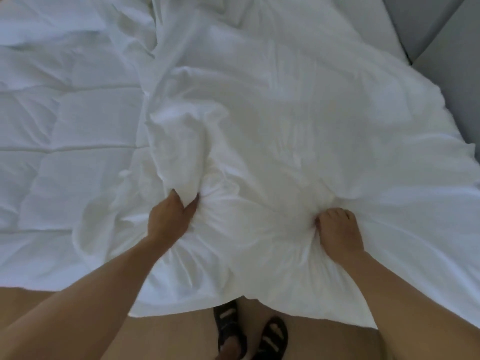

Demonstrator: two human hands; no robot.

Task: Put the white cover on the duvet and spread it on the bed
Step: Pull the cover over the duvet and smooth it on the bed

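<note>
White cover point(285, 126): lay rumpled over one side of the quilted duvet point(65, 131), remainder bare. Left hand point(170, 216), right hand point(337, 229): each clenched on bunched cover at the duvet's near edge, probably for dragging it across. Sandals point(249, 331): stood below that duvet edge.

No legible text, label, brand mark, number or sign appears anywhere in the head view.
</note>
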